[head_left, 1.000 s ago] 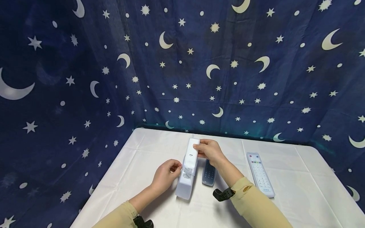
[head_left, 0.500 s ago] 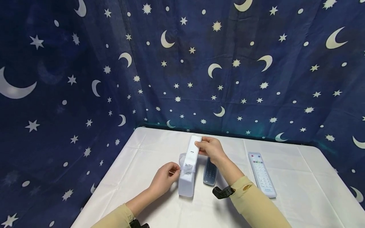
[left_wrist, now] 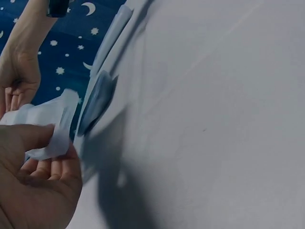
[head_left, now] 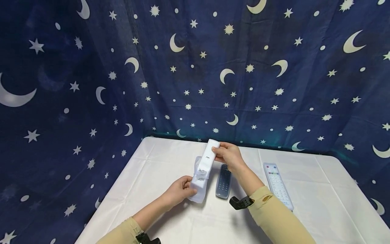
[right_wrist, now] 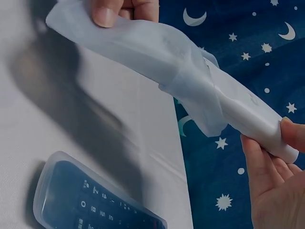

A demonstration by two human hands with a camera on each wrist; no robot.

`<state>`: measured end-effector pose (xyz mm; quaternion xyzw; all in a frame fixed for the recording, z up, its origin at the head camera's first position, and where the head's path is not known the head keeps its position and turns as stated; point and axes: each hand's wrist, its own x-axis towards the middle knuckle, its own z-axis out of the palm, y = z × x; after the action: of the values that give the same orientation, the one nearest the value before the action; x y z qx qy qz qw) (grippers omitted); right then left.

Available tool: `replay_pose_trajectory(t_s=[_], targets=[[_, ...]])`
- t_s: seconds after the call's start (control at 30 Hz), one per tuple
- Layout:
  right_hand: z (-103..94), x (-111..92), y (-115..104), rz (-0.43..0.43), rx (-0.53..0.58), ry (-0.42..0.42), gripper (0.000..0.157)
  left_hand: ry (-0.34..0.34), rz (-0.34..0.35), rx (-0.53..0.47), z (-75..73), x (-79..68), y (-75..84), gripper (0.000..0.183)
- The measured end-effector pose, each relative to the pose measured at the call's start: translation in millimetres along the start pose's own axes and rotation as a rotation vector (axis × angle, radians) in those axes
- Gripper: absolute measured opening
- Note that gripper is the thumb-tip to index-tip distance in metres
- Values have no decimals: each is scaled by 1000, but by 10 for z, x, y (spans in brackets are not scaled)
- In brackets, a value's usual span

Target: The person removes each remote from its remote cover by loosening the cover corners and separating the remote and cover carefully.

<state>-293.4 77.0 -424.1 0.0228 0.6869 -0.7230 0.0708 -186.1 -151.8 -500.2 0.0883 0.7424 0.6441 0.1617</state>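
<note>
A white remote control (head_left: 208,156) is held above the table, tilted, with a small dark slot mark on its upward face. Its near part sits inside a soft translucent cover (right_wrist: 143,45), whose loose, folded mouth shows around the middle of the remote. My right hand (head_left: 229,156) grips the bare far end, thumb on top and fingers beneath. At the near end, my left hand (head_left: 179,192) pinches the cover between thumb and fingers. In the left wrist view the cover's closed end (left_wrist: 61,138) sticks out past the left thumb.
A dark remote control (head_left: 223,181) in a translucent cover lies just right of the hands. Farther right lies a white remote control (head_left: 278,184) with coloured buttons, also covered. A white cloth covers the table (head_left: 164,156); a starry blue curtain (head_left: 207,67) hangs behind.
The remote and its cover have lifted slightly up and away with the right hand. My left hand has slid down from the cover's side to its near end.
</note>
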Motion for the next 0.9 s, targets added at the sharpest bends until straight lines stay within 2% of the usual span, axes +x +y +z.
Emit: replay_pose_trajectory(t_s=[0.1, 0.27, 0.63, 0.77, 0.9], targets=[[-6, 7, 7, -6, -25, -14, 39, -51, 16, 46, -36, -15, 27, 45], [-36, 19, 55, -12, -45, -31, 38, -131, -1, 116, -99, -71, 90, 45], [-27, 17, 95, -4, -29, -57, 33, -228, -90, 59, -200, -171, 147, 67], [-3, 24, 118, -6, -4, -74, 37, -220, -116, 37, -203, -167, 143, 69], [22, 19, 114, -12, 0, -80, 37, -141, -116, 63, -183, -111, 168, 53]])
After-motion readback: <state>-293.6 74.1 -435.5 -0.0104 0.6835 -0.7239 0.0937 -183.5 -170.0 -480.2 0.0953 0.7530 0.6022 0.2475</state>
